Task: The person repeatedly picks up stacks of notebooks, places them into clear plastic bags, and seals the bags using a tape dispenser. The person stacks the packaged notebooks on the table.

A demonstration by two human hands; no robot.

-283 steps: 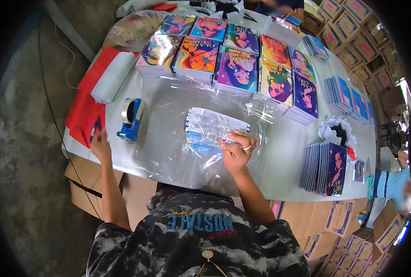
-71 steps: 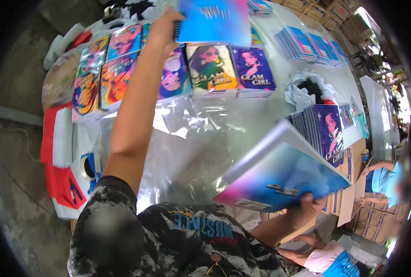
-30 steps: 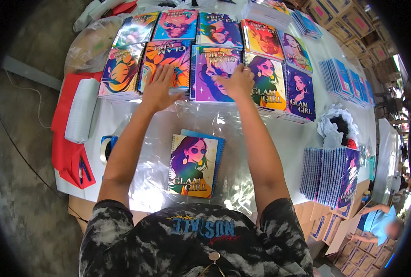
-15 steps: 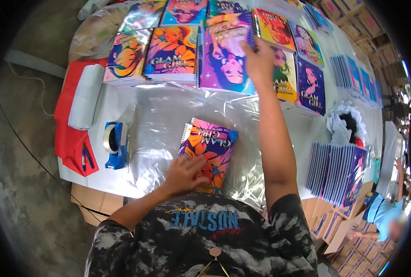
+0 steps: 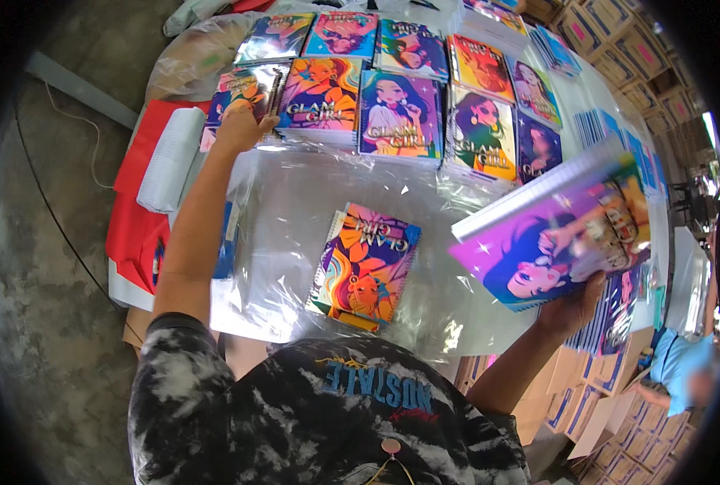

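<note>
The right hand [image 5: 572, 311] holds a purple notebook [image 5: 530, 255], grip closed at its edge, apparently bearing its weight; whether the left hand [image 5: 244, 128] grips the front-left stack [image 5: 243, 86] is unclear.

leftmost notebook [image 5: 251, 87] partly behind the left hand [image 5: 244, 128]

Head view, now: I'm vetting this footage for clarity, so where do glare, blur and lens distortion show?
In the head view, bright glare streaks the clear plastic sheet; in the same head view, the purple notebook in the right hand looks slightly smeared, perhaps by motion; the head view's fisheye bows the white table and darkens the corners.
</note>
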